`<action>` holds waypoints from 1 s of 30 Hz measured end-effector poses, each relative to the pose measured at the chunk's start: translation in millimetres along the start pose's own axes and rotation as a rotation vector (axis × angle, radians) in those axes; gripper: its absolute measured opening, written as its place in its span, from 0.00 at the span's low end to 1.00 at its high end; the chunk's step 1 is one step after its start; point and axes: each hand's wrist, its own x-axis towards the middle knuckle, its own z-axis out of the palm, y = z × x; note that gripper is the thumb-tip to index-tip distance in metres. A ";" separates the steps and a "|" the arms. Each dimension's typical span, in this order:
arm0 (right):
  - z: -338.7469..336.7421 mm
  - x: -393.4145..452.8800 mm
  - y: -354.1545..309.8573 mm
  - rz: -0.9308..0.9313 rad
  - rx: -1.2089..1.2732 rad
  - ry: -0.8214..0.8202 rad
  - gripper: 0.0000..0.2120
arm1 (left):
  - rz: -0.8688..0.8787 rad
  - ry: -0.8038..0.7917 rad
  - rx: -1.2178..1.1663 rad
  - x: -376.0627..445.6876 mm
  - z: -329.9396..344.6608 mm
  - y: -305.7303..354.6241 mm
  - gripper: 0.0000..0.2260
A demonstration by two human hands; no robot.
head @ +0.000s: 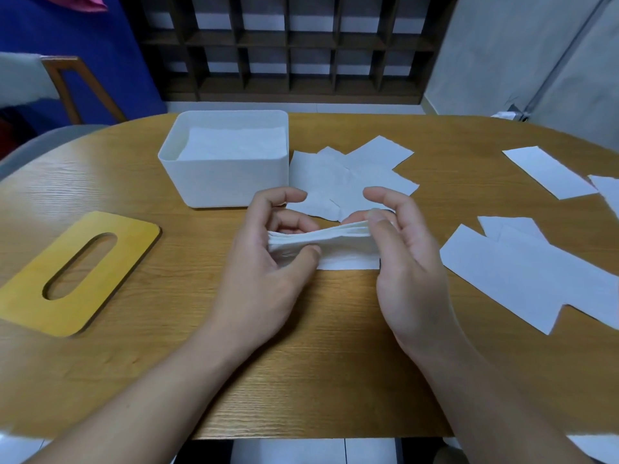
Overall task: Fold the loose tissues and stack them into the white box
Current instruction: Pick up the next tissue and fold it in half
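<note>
Folding is under way; your left hand and right hand are pinching the ends of 1 folded tissue; next, you are probably carrying it left into the white box.

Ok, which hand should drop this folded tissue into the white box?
Probably the left hand: it already pinches the folded tissue, and the white box sits on its side, just beyond its fingers.
</note>
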 end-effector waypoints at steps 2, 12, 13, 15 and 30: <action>0.0 -0.5 -0.4 0.017 0.007 -0.001 0.11 | -0.007 0.028 0.003 1.2 -1.4 -2.1 0.23; -16.6 -1.3 7.9 -0.028 -0.101 -0.213 0.30 | -0.041 0.013 -0.073 2.9 -7.5 -6.5 0.13; -17.7 -1.3 8.3 -0.024 -0.113 -0.214 0.30 | -0.050 0.014 -0.082 2.9 -8.2 -6.3 0.13; -16.2 -1.0 8.3 0.003 -0.123 -0.194 0.25 | -0.064 0.027 -0.100 2.8 -10.0 -5.8 0.13; -10.7 2.7 -7.8 0.072 -0.045 0.041 0.18 | 0.062 0.112 0.423 4.9 -33.4 19.6 0.20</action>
